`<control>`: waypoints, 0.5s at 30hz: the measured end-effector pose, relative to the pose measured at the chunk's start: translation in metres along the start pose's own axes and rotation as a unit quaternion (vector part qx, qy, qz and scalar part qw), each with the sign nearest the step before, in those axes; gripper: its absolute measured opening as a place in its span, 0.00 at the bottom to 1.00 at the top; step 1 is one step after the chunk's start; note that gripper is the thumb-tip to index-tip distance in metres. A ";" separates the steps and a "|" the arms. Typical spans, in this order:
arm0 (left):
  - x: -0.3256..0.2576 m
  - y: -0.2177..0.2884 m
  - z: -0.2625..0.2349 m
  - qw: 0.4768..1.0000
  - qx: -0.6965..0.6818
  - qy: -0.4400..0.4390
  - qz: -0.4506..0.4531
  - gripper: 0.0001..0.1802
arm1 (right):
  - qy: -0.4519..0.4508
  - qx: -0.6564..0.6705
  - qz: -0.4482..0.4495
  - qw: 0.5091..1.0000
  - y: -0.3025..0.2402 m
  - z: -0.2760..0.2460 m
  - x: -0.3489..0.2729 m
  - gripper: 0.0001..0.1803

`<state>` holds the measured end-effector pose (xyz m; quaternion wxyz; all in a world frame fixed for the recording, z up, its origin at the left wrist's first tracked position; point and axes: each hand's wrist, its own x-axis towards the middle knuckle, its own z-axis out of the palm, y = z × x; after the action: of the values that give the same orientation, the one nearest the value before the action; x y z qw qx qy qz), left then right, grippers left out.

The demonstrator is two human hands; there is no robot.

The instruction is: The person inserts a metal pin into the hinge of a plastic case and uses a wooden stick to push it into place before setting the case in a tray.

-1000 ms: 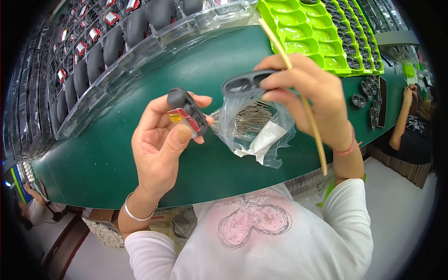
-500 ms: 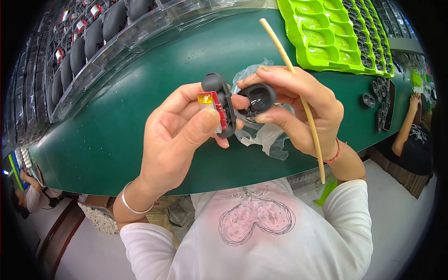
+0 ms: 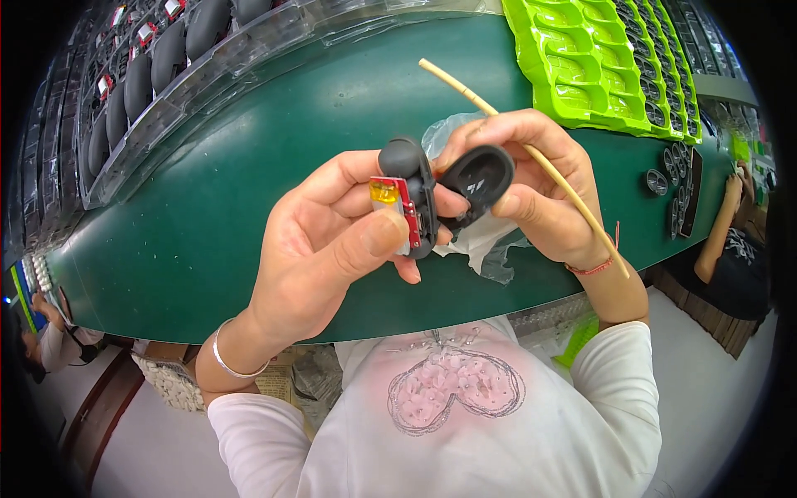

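Note:
My left hand (image 3: 303, 249) grips a black plastic casing (image 3: 428, 203) with rounded ends. On its near side are a red circuit board (image 3: 408, 217) and a silvery battery-like block, topped with yellow tape (image 3: 383, 192); my thumb presses against that side. Pinched in my right hand (image 3: 558, 187) is a black oval shell (image 3: 480, 176), hollow side showing, close beside the casing. A left-hand finger reaches toward the shell's edge; whether the two parts touch I cannot tell. A thin bamboo stick (image 3: 452, 81) also runs through my right hand, slanting from upper left to lower right.
Clear plastic film (image 3: 498, 261) lies on the green table (image 3: 166, 274) behind my hands. A bright green tray (image 3: 540, 79) stands at far right, near loose dark ring-like parts (image 3: 656, 182). Clear trays of black shells (image 3: 168, 55) fill the far left. Other people sit at both sides.
The shell has turned so its hollow shows more and has come nearer the casing. The stick now lies at a flatter slant, and the casing has shifted slightly right and down.

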<state>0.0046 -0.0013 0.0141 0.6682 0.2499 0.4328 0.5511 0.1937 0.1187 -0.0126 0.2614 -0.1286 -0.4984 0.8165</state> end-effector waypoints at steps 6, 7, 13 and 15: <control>-0.004 0.000 0.004 0.996 0.063 0.009 0.061 0.33 | 0.004 -0.039 0.017 0.999 -0.001 0.005 -0.001 0.21; -0.004 0.001 0.005 0.996 0.064 0.018 0.058 0.33 | 0.001 -0.025 0.026 0.999 -0.002 0.007 0.000 0.21; -0.005 0.002 0.003 0.997 0.056 0.025 0.052 0.32 | 0.022 -0.022 0.072 0.997 -0.002 0.008 0.002 0.30; -0.004 0.002 0.004 0.997 0.049 0.021 0.048 0.32 | 0.002 -0.010 0.068 0.998 -0.004 0.006 0.003 0.27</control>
<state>0.0066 -0.0044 0.0193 0.6185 0.2912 0.4608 0.5660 0.1897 0.1172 -0.0063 0.2051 -0.1664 -0.4960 0.8272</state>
